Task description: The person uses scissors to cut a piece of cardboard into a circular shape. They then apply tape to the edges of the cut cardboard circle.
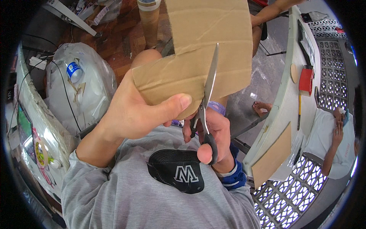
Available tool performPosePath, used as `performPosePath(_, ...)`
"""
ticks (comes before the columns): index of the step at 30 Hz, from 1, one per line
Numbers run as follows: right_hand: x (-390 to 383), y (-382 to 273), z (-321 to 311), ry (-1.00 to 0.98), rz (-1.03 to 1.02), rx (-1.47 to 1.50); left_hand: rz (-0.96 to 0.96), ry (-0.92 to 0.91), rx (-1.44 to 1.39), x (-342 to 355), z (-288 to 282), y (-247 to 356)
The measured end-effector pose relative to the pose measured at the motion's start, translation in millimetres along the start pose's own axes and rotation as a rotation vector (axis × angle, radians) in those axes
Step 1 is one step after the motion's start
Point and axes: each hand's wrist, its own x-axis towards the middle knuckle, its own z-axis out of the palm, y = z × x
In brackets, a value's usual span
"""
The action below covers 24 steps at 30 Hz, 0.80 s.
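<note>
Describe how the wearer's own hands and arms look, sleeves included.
Both the left hand and right hand are ungloved. A plain grey sleeve ends partway down the left forearm; dark blue fabric with white trim shows near the right wrist.

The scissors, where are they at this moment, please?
In the head view, the scissors are slightly right of centre, held in the right hand, one blade over the brown cardboard sheet, right of the left hand.

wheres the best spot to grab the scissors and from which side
Probably by the looped black handles, from the near side, as the right hand does: they form the near end, while the bare blade points away across the cardboard.
</note>
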Motion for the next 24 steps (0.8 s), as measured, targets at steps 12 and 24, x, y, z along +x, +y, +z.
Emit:
performPosePath(12, -11, 6, -9, 0.033, 0.08, -0.209, -0.077, -0.03, -0.033, 3, -8, 0)
performPosePath(24, -5, -1, -8, 0.061, 0.255, -0.256, -0.106, -0.127, -0.064, 5, -12, -15)
